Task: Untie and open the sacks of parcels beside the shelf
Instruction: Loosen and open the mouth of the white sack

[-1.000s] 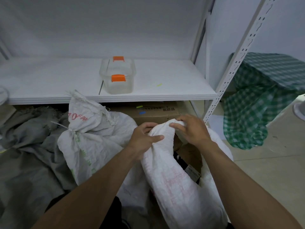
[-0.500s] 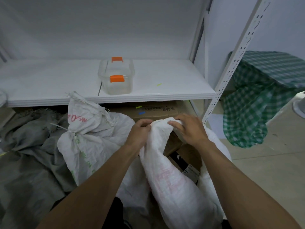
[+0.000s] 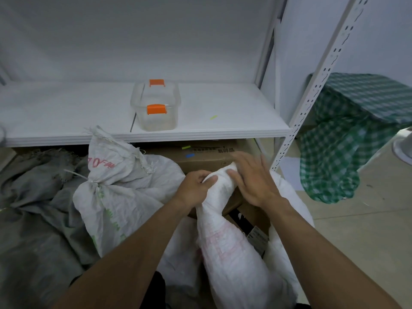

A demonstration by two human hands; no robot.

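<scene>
Two hands are on one sack. My left hand [image 3: 196,188] grips the bunched neck of a white woven plastic sack with faint red print [image 3: 229,253], its fingers curled tight round the twisted cloth. My right hand [image 3: 254,181] lies over the top of that same neck with its fingers nearly straight and the thumb pressing on the weave. It is a little blurred, and I see no cloth held inside it.

The sack stands upright between my forearms, on the floor in front of the shelf. Under my right wrist a brown cardboard parcel with a pale label [image 3: 256,221] shows between folds of the white cloth.

Just left of it leans a second white woven sack marked with red figures [image 3: 116,179], its neck tied off with a pale strip [image 3: 92,181]. Crumpled grey sacking [image 3: 33,208] lies further left.

Behind my hands a brown cardboard box [image 3: 207,155] sits under the white shelf board [image 3: 223,121]. On the board stands a clear plastic container with orange clasps [image 3: 156,108]. A perforated white upright [image 3: 312,92] rises at the right. Beyond it hangs a green and white checked cloth [image 3: 345,152].
</scene>
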